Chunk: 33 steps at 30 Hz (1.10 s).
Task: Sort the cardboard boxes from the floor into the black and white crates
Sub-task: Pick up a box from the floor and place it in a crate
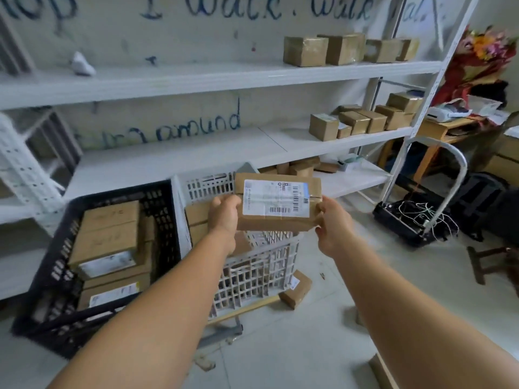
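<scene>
Wall: pale wall (196,46) behind the shelving, blue handwriting across it.
Shelving: white metal shelving (219,77), three tiers.
Floor: light grey floor (280,346) below the shelving.
Table: wooden table (446,127) right of the shelving.
Stool: dark stool (488,262) right of the shelving, on the floor.

The wall (168,37) has big blue handwriting: "I walk. walk" up top and "around" lower down. The white label (276,196) on the held box (278,203) has barcodes, but its words are too small to read.

Two bare hands (224,217); two slatted plastic crates, one black (168,220) and one white (269,265); one brown labelled cardboard box (278,203) held; one brown cardboard box on the floor (296,293).
</scene>
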Motion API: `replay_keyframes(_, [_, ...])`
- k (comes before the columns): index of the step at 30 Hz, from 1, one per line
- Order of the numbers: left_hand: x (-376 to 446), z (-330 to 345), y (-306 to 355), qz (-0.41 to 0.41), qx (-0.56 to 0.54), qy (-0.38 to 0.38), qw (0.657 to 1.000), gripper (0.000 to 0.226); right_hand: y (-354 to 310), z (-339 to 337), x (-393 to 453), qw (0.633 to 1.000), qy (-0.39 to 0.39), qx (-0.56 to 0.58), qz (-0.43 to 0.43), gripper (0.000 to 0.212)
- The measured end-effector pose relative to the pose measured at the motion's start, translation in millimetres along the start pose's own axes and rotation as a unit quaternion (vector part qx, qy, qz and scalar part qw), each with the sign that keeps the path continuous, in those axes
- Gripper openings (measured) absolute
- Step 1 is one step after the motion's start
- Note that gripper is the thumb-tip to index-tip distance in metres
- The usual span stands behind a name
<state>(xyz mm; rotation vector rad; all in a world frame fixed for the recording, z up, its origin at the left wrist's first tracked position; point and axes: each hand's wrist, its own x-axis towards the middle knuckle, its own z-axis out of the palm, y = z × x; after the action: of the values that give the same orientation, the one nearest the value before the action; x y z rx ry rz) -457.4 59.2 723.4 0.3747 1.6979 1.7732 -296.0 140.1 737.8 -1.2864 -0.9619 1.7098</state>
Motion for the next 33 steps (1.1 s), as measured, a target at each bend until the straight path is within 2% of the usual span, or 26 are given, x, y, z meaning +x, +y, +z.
replay_keyframes(3, [11.0, -32.2, 1.7, 0.003, 0.013, -0.009, 1.000, 0.027, 9.4, 32.2, -9.4, 0.999, -0.033, -0.008, 0.010, 0.021])
replay_keyframes(6, [18.6, -55.5, 3.0, 0.007, 0.033, -0.021, 0.999, 0.048, 15.8, 57.3, -13.7, 0.998, -0.060, -0.012, 0.020, 0.022])
replay_keyframes(10, [31.2, -74.2, 2.7, 0.020, 0.051, 0.002, 0.999, 0.058, 24.2, 85.9, -4.3, 0.996, -0.075, -0.031, 0.034, 0.010])
replay_keyframes(14, [49.6, -82.9, 3.8, 0.042, 0.103, 0.011, 0.994, 0.049, 32.0, 106.5, 20.4, 0.994, -0.086, -0.061, 0.020, 0.023])
replay_keyframes(18, [78.9, -82.5, 6.1, 0.064, 0.151, 0.010, 0.986, 0.065, 32.9, 128.4, 57.8, 0.990, -0.096, -0.101, 0.016, 0.022])
replay_keyframes(24, [145.2, -68.0, 3.9, 0.047, 0.236, 0.061, 0.969, 0.083, 43.0, 172.6, 138.1, 0.979, -0.158, -0.127, 0.021, 0.058])
replay_keyframes(28, [202.5, -55.3, -11.2, 0.052, 0.267, 0.093, 0.958, 0.083, 54.0, 201.1, 198.2, 0.971, -0.180, -0.147, 0.052, 0.046])
replay_keyframes(33, [263.5, -41.6, -33.4, 0.014, 0.388, 0.096, 0.917, 0.097, 77.8, 231.9, 270.3, 0.957, -0.161, -0.232, 0.063, 0.043])
